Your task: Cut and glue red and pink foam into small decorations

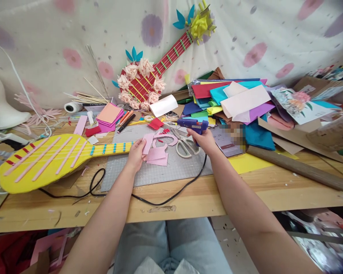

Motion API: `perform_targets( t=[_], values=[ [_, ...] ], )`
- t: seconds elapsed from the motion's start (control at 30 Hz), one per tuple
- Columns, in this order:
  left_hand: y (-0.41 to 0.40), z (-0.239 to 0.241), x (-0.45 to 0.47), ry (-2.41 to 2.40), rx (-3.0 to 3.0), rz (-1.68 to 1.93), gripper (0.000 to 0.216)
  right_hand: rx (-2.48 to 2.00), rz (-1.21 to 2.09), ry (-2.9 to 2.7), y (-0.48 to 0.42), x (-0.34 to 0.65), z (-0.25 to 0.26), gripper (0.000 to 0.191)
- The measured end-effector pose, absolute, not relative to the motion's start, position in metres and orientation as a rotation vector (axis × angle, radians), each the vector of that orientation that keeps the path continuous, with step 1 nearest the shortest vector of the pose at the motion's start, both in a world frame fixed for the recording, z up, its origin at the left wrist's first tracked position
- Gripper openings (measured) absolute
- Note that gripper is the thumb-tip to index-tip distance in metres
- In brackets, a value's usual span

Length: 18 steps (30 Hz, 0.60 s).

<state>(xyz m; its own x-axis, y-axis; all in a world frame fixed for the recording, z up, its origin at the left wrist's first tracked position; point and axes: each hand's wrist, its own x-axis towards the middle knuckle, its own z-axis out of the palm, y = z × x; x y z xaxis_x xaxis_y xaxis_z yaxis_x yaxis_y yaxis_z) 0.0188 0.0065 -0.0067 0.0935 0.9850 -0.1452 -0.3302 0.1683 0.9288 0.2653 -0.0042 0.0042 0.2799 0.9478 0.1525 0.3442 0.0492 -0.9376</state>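
Observation:
My right hand (203,140) is wrapped round the handle of a blue glue gun (192,124), whose nozzle points left. From it a black cord (171,201) runs across the table edge. Pinched in my left hand (136,154) is a piece of pink paper (148,143), held above the grey cutting mat (120,173). More pink paper pieces (160,159) lie just right of that hand, some bearing cut-out notches. Grey-handled scissors (185,148) rest on the mat below the glue gun, beside several small red strips (166,132).
A yellow cardboard guitar (45,161) lies at the left, its neck reaching my left hand. Behind stands a red flowered guitar (143,82). Stacked coloured felt and paper (234,99), a phone (228,140) and a brown rod (297,167) are at the right.

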Motion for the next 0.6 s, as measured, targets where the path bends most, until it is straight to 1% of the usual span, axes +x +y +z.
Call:
perform_targets(
  t=[0.1, 0.17, 0.33, 0.4, 0.47, 0.53, 0.6],
  values=[
    [0.008, -0.007, 0.018, 0.968, 0.865, 1.240, 0.024, -1.732, 0.482, -1.159, 0.004, 0.283, -0.004, 0.053],
    [0.009, -0.007, 0.017, 0.960, 0.850, 1.286, 0.024, -1.882, 0.369, -1.175, 0.007, 0.290, -0.008, 0.055],
    [0.012, -0.009, 0.015, 0.986, 0.816, 1.326, 0.028, -2.137, 0.254, -1.303, 0.006, 0.293, -0.015, 0.050],
    [0.012, -0.010, 0.014, 0.986, 0.814, 1.323, 0.028, -2.144, 0.261, -1.317, 0.006, 0.292, -0.015, 0.049],
    [0.012, -0.010, 0.014, 0.979, 0.813, 1.327, 0.027, -2.101, 0.215, -1.296, 0.006, 0.291, -0.011, 0.052],
    [0.012, -0.010, 0.014, 0.982, 0.811, 1.339, 0.025, -2.016, 0.064, -1.240, 0.002, 0.290, 0.000, 0.056],
    [0.012, -0.010, 0.015, 0.995, 0.802, 1.351, 0.024, -1.872, -0.093, -1.177, -0.010, 0.287, 0.017, 0.055]
  ],
)
